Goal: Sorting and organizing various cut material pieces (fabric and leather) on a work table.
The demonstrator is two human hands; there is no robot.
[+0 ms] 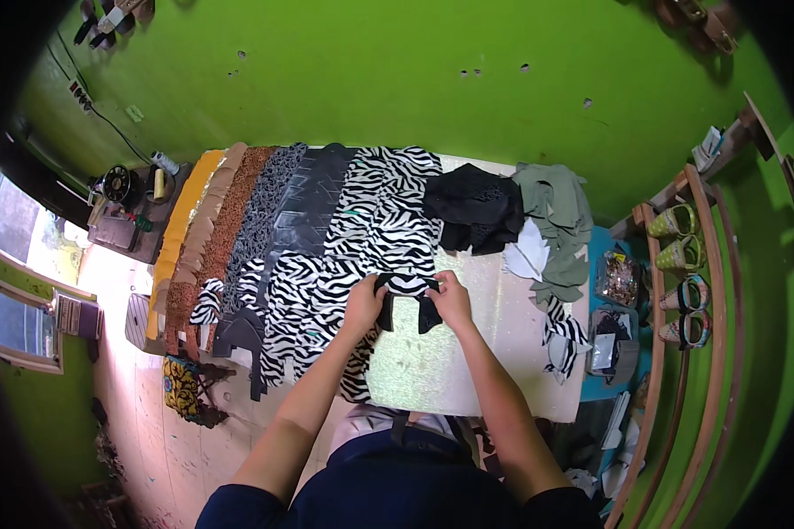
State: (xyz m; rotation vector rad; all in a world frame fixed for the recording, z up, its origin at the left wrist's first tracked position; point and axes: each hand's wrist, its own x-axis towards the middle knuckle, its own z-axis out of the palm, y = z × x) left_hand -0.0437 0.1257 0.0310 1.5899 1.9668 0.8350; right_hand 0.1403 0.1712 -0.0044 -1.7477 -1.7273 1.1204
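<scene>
Between my two hands is a U-shaped shoe-upper piece [408, 284], zebra-striped across the top with black legs pointing toward me. My left hand [363, 305] pinches its left corner, and my right hand [453, 301] grips the right corner. It is held over the pale, shiny sheet [432, 366] on the table. To the left, overlapping zebra-print pieces [300, 295] lie in rows, reaching up to my left hand. Beyond my right hand sit a black fabric heap [475, 207] and a white cut piece [528, 251].
Olive-green pieces [556, 216] and zebra scraps [563, 342] lie at the table's right. Rows of grey, brown and yellow pieces [185, 216] fill its left. A sewing machine [119, 185] stands far left. On the right are plastic boxes [616, 278] and a wooden rack [710, 256] with shoes.
</scene>
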